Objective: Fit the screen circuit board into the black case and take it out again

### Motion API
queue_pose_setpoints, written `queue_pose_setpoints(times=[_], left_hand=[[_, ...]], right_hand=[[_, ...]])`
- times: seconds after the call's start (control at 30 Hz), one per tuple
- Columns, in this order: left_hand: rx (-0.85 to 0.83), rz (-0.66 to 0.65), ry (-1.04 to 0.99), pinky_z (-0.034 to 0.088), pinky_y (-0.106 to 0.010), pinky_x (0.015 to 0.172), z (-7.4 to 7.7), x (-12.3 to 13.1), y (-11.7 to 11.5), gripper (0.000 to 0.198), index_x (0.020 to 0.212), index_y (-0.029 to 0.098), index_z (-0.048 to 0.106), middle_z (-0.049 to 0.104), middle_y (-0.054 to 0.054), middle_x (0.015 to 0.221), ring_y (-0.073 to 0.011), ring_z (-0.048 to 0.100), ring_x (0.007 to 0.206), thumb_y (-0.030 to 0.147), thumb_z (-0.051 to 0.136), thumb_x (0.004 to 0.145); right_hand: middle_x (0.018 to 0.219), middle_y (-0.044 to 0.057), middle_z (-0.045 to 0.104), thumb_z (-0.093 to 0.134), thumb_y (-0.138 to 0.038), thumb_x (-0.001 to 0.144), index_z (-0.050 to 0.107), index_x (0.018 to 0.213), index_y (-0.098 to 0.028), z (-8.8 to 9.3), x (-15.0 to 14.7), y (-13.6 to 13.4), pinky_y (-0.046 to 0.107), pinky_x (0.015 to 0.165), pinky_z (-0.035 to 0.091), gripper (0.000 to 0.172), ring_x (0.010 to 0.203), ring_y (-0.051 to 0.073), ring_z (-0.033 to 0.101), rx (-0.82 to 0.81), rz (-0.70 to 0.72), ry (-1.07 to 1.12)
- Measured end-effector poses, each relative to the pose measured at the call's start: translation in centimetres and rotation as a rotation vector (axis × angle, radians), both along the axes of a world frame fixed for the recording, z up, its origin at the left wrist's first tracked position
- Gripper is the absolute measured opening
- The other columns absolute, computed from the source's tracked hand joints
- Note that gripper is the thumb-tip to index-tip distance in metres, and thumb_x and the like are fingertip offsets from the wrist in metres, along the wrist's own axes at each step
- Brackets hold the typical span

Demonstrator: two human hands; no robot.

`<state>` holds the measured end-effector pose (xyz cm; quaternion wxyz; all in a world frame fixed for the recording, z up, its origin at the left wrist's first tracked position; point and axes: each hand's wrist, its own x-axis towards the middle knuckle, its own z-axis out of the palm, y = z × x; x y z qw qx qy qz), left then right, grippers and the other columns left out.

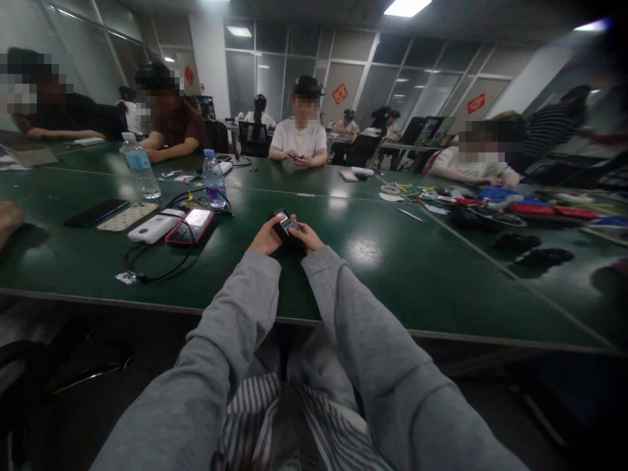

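Both my hands are held out over the green table (235,281), around a small black handheld device (286,224) with a pale screen and what look like keys below it. My left hand (266,237) is closed on its left side. From the right, my right hand (310,239) grips it too, the thumb lying over the key area. The device is tilted toward me, and its underside and most of my fingers are hidden.
To the left lie a red-edged phone (191,227), a white power bank (156,226) with a black cable, two more phones, and two water bottles (140,167). Tangled wires (432,195) and black items spread on the right. Several people sit around the table.
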<state>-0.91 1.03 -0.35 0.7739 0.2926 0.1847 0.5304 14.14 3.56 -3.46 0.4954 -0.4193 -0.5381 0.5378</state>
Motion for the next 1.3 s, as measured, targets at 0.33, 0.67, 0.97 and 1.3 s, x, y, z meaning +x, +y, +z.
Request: queue_pose_setpoints(times=[0.33, 0.67, 0.97, 1.3], left_hand=[[0.088, -0.056, 0.052, 0.048, -0.035, 0.1, -0.2, -0.1, 0.1, 0.03, 0.111, 0.014, 0.068, 0.068, -0.01, 0.124, -0.0213, 0.065, 0.111, 0.025, 0.061, 0.083], [0.06, -0.088, 0.059, 0.051, -0.032, 0.094, -0.2, 0.2, 0.3, 0.032, 0.111, 0.012, 0.069, 0.07, -0.012, 0.115, -0.021, 0.066, 0.108, 0.032, 0.06, 0.088], [-0.001, -0.112, 0.128, 0.054, -0.035, 0.091, -0.7, 0.8, 0.6, 0.037, 0.113, 0.013, 0.07, 0.073, -0.011, 0.104, -0.0205, 0.069, 0.095, 0.04, 0.053, 0.095], [-0.081, -0.039, 0.055, 0.053, -0.038, 0.094, -0.3, 1.6, -0.1, 0.046, 0.106, 0.014, 0.069, 0.073, -0.012, 0.103, -0.0219, 0.068, 0.098, 0.055, 0.057, 0.089]], right_hand=[[0.084, 0.0, 0.07, 0.089, -0.03, 0.053, 0.056, 0.092, -0.021, 1.1, -0.4, -1.3, 0.035, 0.078, 0.057, 0.052, 0.079, 0.018, 0.069, -0.141, 0.071, 0.229], [0.072, -0.006, 0.066, 0.089, -0.037, 0.044, 0.047, 0.076, -0.024, 1.1, -0.8, -1.7, 0.031, 0.07, 0.053, 0.055, 0.069, 0.015, 0.064, -0.071, -0.015, 0.264], [0.068, -0.007, 0.063, 0.086, -0.043, 0.041, 0.047, 0.072, -0.024, 1.1, -0.1, -1.1, 0.029, 0.067, 0.048, 0.054, 0.065, 0.013, 0.059, -0.048, -0.08, 0.189], [0.069, -0.005, 0.062, 0.085, -0.045, 0.043, 0.052, 0.074, -0.022, 1.1, 0.2, -0.9, 0.03, 0.068, 0.047, 0.051, 0.068, 0.014, 0.059, -0.046, -0.008, 0.096]])
